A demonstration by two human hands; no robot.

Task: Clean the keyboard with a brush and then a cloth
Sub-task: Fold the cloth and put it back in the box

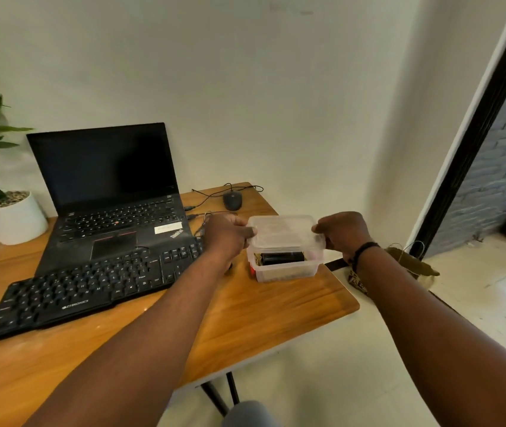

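A black external keyboard (85, 286) lies on the wooden table (261, 318), in front of an open black laptop (113, 192). To its right stands a clear plastic box (285, 268) with a dark cylindrical item (282, 257) inside. Its translucent lid (285, 232) is tilted up off the box. My left hand (230, 234) grips the lid's left edge and my right hand (342, 231) grips its right edge. No brush or cloth can be made out.
A wired mouse (232, 200) sits behind the box with cables trailing to the laptop. A potted plant (8, 211) stands at the table's far left. The table's right edge is close to the box; a paper bag (412, 260) rests on the floor beyond.
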